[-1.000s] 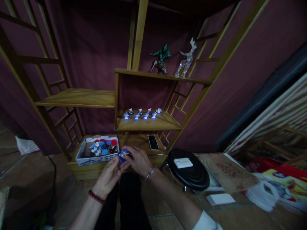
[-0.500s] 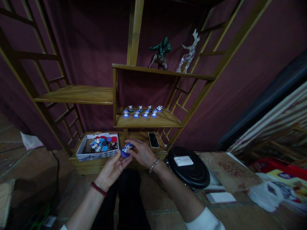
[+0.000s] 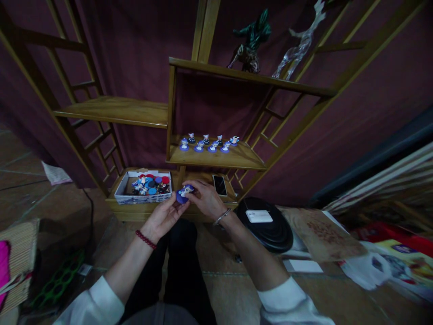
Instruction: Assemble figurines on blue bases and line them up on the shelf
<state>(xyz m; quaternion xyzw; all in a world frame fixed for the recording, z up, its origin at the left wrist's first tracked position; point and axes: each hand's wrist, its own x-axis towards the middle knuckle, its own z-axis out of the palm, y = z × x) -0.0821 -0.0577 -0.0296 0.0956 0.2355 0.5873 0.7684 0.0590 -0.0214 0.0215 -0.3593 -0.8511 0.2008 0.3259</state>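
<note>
Between my two hands is a small purple-and-white figurine (image 3: 184, 193) on a round purple base. My left hand (image 3: 164, 216) pinches the base from the left, and my right hand (image 3: 208, 199) grips the figure from the right. Just left of them, a patterned box (image 3: 144, 199) holds a jumble of small figures and red, blue, purple and dark discs. Above my hands, the middle shelf (image 3: 216, 159) carries two rows of similar figurines; purple-based ones (image 3: 199, 146) stand in front and mostly dark-based ones (image 3: 206, 139) behind.
A phone (image 3: 219, 185) lies on the lowest shelf, right of my hands. Higher up stand a green hooded statue (image 3: 252, 43) and a clear deer figure (image 3: 299, 49). To the right sits a round black stool (image 3: 267, 234) with a white object (image 3: 259, 216) on top.
My view has tilted down, so the shelves sit higher in the picture. Both hands still hold the figurine in front of the lowest shelf; its angle looks slightly different.
</note>
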